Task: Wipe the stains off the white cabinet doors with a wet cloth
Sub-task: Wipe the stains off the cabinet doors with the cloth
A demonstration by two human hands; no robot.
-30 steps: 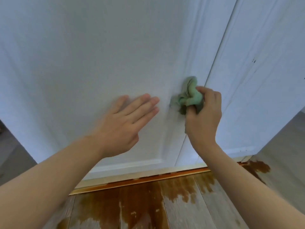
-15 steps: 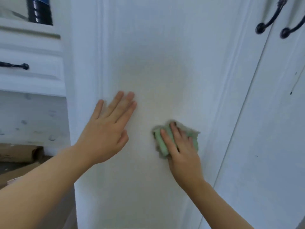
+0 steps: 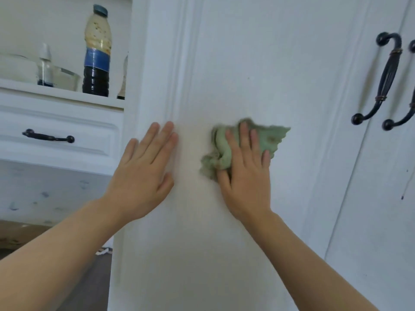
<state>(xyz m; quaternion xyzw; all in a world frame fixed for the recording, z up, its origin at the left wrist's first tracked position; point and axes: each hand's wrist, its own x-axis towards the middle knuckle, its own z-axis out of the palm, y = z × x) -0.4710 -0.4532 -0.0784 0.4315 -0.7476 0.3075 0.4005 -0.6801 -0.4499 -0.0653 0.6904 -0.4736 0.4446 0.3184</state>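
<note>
Head view, right hand [image 3: 246,173]: flat, fingers spread, pressing the cloth [image 3: 272,140] against the door [image 3: 235,63].
Cloth: green, bunched under the palm, one corner sticking out to the right; on the panel, left of the handles [image 3: 387,79].
Left hand [image 3: 143,173]: spread and empty, flat on the door's left moulding, just beside the cloth.
Just changed: right hand moved from the lower right edge of the panel, cloth balled in a fist, to mid-panel with a flat palm.
Meaning: likely broad strokes over the panel now, not spot-scrubbing at the seam.
Against half a second earlier: cloth higher on the door and more spread; view risen, showing the bottle [image 3: 97,50] on the shelf [image 3: 60,92] and the drawer [image 3: 56,135].
Left to do: dark specks still seen on the right door [image 3: 381,198]; probably untouched.
</note>
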